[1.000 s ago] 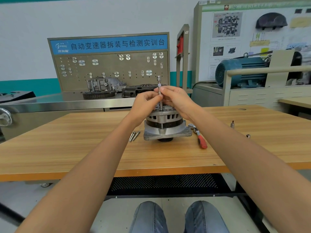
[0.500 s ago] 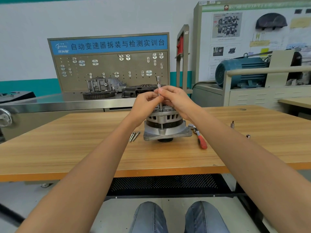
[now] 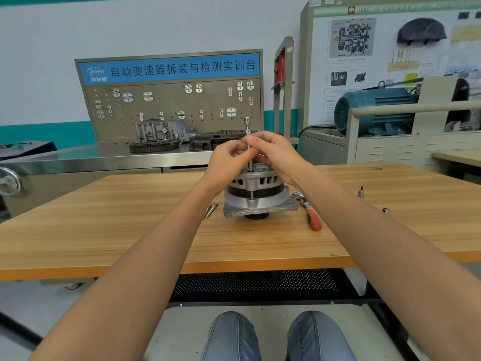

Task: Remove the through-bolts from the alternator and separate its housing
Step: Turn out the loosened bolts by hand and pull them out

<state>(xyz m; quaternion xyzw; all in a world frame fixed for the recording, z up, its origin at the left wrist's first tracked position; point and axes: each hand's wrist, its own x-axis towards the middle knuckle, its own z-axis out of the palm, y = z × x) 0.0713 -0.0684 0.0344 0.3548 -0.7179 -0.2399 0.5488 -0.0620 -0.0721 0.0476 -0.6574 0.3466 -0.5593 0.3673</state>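
Sitting at a wooden table (image 3: 104, 243) with denim knees poking out underneath, the person has both arms stretched forward over the alternator (image 3: 256, 194), which stands on its flat mounting end near the middle of the tabletop. Both hands meet right above it: the left hand (image 3: 227, 158) and right hand (image 3: 277, 152) each have fingers pinched around a thin upright extension bar (image 3: 248, 142) whose lower end sits on the top of the housing, socket end sticking up above the fingers. Just left of the alternator, two loose through-bolts (image 3: 210, 211) lie side by side on the wood. On the right, touching or nearly touching the base, is a ratchet (image 3: 309, 212) with a red handle, and further right a couple of small sockets (image 3: 360, 192) stand on the table. Behind all that there's a steel bench with a pegboard (image 3: 169, 100) carrying a blue Chinese sign, some gearbox parts, and a blue electric motor (image 3: 374, 110) off to the right.
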